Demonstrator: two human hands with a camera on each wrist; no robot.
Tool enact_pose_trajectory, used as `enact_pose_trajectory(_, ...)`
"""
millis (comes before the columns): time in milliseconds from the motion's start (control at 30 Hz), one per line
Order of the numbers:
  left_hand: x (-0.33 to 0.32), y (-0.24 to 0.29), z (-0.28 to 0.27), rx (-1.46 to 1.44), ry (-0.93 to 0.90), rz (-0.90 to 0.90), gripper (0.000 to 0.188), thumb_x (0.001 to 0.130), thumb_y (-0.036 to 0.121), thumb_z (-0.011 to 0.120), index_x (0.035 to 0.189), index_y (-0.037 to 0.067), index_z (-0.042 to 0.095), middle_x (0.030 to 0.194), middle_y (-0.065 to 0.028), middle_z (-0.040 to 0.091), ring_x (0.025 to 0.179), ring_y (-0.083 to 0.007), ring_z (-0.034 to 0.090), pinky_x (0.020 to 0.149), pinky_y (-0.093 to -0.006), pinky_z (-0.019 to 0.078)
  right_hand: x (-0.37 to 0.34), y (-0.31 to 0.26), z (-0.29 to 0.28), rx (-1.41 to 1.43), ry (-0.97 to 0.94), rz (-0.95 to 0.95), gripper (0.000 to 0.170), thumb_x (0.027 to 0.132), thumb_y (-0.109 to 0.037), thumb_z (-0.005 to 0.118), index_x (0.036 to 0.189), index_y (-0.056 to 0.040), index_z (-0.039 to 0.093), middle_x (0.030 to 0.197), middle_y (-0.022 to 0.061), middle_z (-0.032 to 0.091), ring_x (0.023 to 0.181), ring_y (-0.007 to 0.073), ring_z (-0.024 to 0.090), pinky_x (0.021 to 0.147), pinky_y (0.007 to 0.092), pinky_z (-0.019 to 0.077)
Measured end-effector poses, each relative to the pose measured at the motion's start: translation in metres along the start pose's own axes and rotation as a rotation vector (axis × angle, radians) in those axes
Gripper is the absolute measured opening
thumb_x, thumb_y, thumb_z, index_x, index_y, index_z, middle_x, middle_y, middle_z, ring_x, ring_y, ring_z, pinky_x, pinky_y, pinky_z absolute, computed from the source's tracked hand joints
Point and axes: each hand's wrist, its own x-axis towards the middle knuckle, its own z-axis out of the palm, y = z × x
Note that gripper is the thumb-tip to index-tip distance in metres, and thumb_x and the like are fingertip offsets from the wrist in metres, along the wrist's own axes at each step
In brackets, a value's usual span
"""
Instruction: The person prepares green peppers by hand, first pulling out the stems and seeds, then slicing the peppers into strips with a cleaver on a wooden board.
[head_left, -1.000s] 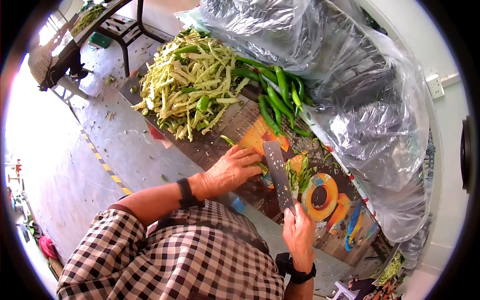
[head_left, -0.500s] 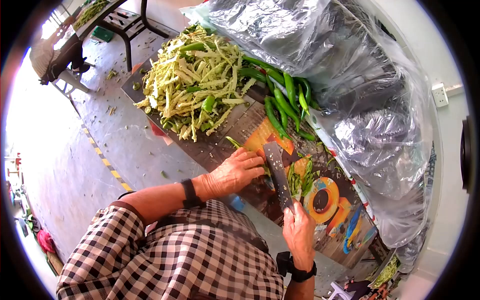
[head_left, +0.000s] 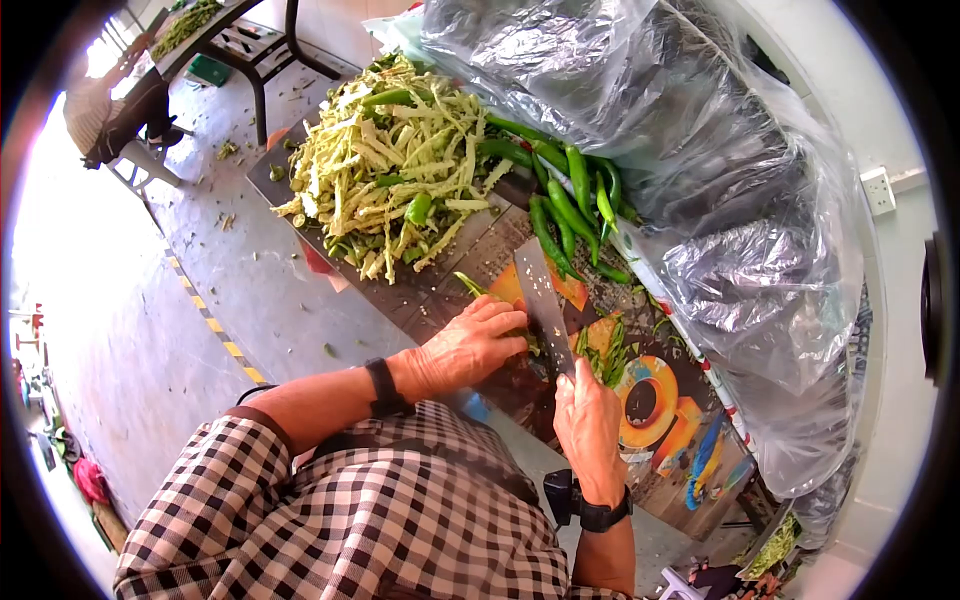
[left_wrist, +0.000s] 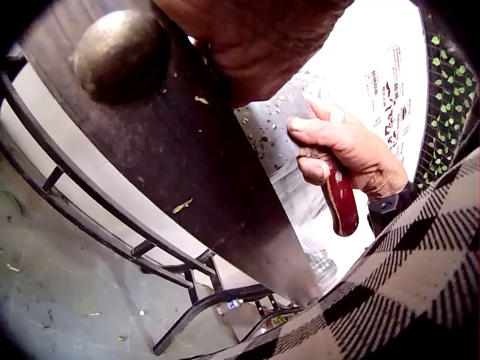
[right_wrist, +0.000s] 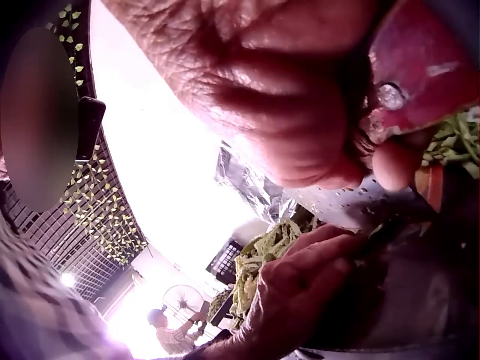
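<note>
The knife (head_left: 545,312) has a broad, flat blade, dark grey from above, squared at the far end and speckled with small pale bits. Its handle (left_wrist: 343,202) is glossy red, rounded at the butt, and a metal rivet shows close up in the right wrist view. It stands in the right hand (head_left: 590,430), with the blade reaching forward and slightly leftward from that hand, just beside the left hand's fingertips. Whether the edge touches the counter (head_left: 690,500) I cannot tell.

The right hand is clamped on the knife: its fingers wrap the handle, and the thumb lies along the base of the blade. The left hand (head_left: 475,342) has its fingers together and bent, holding down green strips (head_left: 468,283) whose ends poke out beyond the knuckles; most of them are hidden beneath it.

Slim green slices (head_left: 610,355) lie beyond the right hand, on the blade's right side. Whole green peppers (head_left: 567,212), long and shiny, are bunched farther beyond both hands, past the blade's end. A tall heap of pale green shreds (head_left: 390,180) rises ahead of the left hand and to its left, well apart from it.
</note>
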Motion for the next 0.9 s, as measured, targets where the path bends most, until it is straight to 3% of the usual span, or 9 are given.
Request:
enact_pose_trajectory(167, -0.001, 0.000, 0.003, 0.029, 0.025, 0.002, 0.026, 0.076, 0.008, 0.063, 0.102, 0.006, 0.064, 0.115, -0.0105, 0.059, 0.111, -0.0293, 0.055, 0.098, -0.0427, 0.0429, -0.024, 0.015, 0.005, 0.024, 0.044, 0.046, 0.021, 0.093, -0.010, 0.055, 0.103, 0.0080, 0.057, 0.068, 0.0239, 0.059, 0.058, 0.0360, 0.062, 0.052, 0.0404, 0.0463)
enact_pose_trajectory(267, -0.001, 0.000, 0.006, 0.037, 0.033, 0.008, 0.026, 0.076, 0.008, 0.064, 0.101, 0.006, 0.065, 0.113, -0.0102, 0.060, 0.111, -0.0288, 0.055, 0.098, -0.0423, 0.0434, -0.032, 0.011, 0.010, 0.020, 0.091, 0.130, 0.012, 0.090, -0.012, 0.059, 0.094, -0.0016, 0.054, 0.065, 0.0233, 0.058, 0.063, 0.0444, 0.059, 0.054, 0.0502, 0.0431)
enact_pose_trajectory(367, -0.001, -0.001, 0.007, 0.058, 0.050, 0.020, 0.025, 0.075, 0.008, 0.064, 0.100, 0.006, 0.065, 0.113, -0.0100, 0.061, 0.110, -0.0287, 0.056, 0.097, -0.0420, 0.0436, -0.033, 0.013, 0.009, 0.051, 0.078, 0.130, 0.012, 0.091, -0.012, 0.058, 0.092, -0.0019, 0.052, 0.065, 0.0231, 0.058, 0.064, 0.0442, 0.059, 0.054, 0.0503, 0.0431)
enact_pose_trajectory(467, -0.001, -0.001, 0.006, 0.064, 0.048, 0.023, 0.025, 0.074, 0.008, 0.064, 0.098, 0.006, 0.065, 0.112, -0.0095, 0.061, 0.110, -0.0284, 0.056, 0.097, -0.0418, 0.0438, -0.033, 0.005, -0.009, -0.015, -0.061, 0.086, 0.026, 0.093, -0.011, 0.055, 0.108, 0.0097, 0.057, 0.070, 0.0269, 0.059, 0.059, 0.0411, 0.060, 0.054, 0.0431, 0.0461)
enact_pose_trajectory(767, -0.004, 0.009, 0.001, 0.000, -0.066, 0.039, 0.023, 0.074, 0.009, 0.063, 0.097, 0.008, 0.064, 0.114, -0.0080, 0.059, 0.110, -0.0280, 0.054, 0.098, -0.0421, 0.0415, -0.013, 0.003, 0.006, -0.018, 0.034, 0.010, 0.026, 0.093, -0.011, 0.056, 0.109, 0.0091, 0.056, 0.068, 0.0272, 0.058, 0.062, 0.0425, 0.059, 0.053, 0.0441, 0.0438)
enact_pose_trajectory(900, -0.005, 0.009, 0.004, -0.034, -0.036, 0.029, 0.022, 0.076, 0.010, 0.062, 0.097, 0.008, 0.063, 0.115, -0.0080, 0.058, 0.112, -0.0285, 0.053, 0.099, -0.0423, 0.0409, -0.022, 0.018, 0.007, 0.004, 0.081, 0.046, 0.021, 0.093, -0.011, 0.056, 0.106, 0.0062, 0.057, 0.067, 0.0230, 0.056, 0.056, 0.0370, 0.056, 0.053, 0.0409, 0.0438)
